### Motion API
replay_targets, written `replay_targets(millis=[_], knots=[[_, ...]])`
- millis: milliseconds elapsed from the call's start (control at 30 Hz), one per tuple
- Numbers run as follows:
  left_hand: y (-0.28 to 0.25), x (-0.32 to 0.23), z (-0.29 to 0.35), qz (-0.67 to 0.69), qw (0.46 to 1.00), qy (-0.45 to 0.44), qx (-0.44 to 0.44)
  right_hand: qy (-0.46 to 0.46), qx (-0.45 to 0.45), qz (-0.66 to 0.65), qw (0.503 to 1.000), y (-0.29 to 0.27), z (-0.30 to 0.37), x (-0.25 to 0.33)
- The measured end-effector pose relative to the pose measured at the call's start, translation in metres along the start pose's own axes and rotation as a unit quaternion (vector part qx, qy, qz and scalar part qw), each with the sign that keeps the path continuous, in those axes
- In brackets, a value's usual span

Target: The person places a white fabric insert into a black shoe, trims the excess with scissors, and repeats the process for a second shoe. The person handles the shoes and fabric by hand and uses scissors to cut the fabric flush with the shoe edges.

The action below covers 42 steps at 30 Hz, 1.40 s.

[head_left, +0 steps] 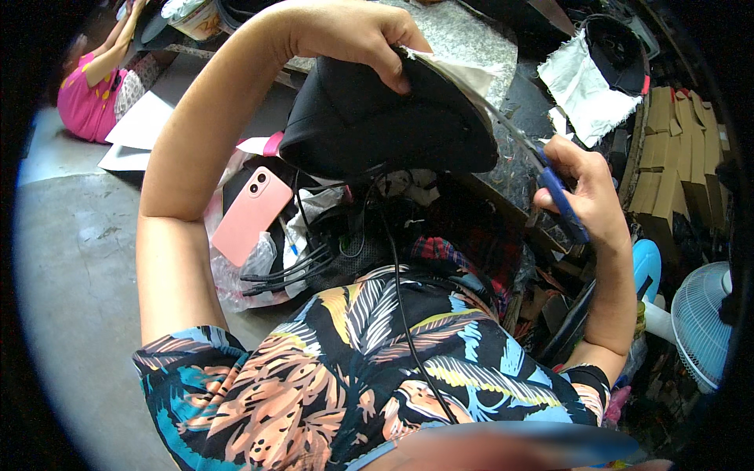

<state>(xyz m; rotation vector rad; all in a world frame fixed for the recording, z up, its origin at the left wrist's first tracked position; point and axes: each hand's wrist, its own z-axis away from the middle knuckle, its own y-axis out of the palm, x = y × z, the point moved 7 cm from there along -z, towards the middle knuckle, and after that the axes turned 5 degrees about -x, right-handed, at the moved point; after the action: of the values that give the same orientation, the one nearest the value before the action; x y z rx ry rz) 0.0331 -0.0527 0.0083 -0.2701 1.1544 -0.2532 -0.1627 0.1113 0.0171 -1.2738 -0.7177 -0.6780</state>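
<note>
My left hand [357, 35] is closed on the upper edge of a black, cup-shaped fabric piece [377, 122], thumb on the dark face. Along that edge runs a strip of white cloth [465, 76]. In my right hand [591, 184] is a pair of scissors [559, 196] with blue handles, fingers wrapped round them. Their blades point up and left and meet the white strip at the right side of the black piece. How far the blades are apart cannot be made out. A pink phone [253, 216] lies below the black piece, on clear plastic near my lap.
A worktable [479, 35] with a pale top stands ahead. Frayed white cloth [585, 82] lies beside a black round container [616, 51]. Stacked cardboard [675, 157] and a fan [703, 326] stand right. A person in pink [94, 94] sits far left. Black cords [302, 263] lie near my lap.
</note>
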Motion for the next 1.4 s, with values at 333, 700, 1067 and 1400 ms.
replay_targets(millis=[333, 700, 1067, 1400], knots=[[0.002, -0.012, -0.010, -0.027, 0.997, 0.044, 0.061, -0.015, 0.031, 0.046, 0.998, -0.010, 0.003, -0.010], [0.001, -0.018, -0.013, -0.050, 0.997, 0.040, 0.050, -0.065, -0.009, 0.124, 0.990, -0.015, 0.001, -0.001], [-0.007, -0.021, -0.018, -0.124, 0.992, 0.021, 0.014, -0.029, -0.007, 0.107, 0.994, -0.013, -0.008, -0.001], [-0.014, 0.019, -0.003, -0.059, 0.993, 0.062, -0.077, 0.044, -0.016, 0.009, 0.999, -0.011, -0.013, -0.026]])
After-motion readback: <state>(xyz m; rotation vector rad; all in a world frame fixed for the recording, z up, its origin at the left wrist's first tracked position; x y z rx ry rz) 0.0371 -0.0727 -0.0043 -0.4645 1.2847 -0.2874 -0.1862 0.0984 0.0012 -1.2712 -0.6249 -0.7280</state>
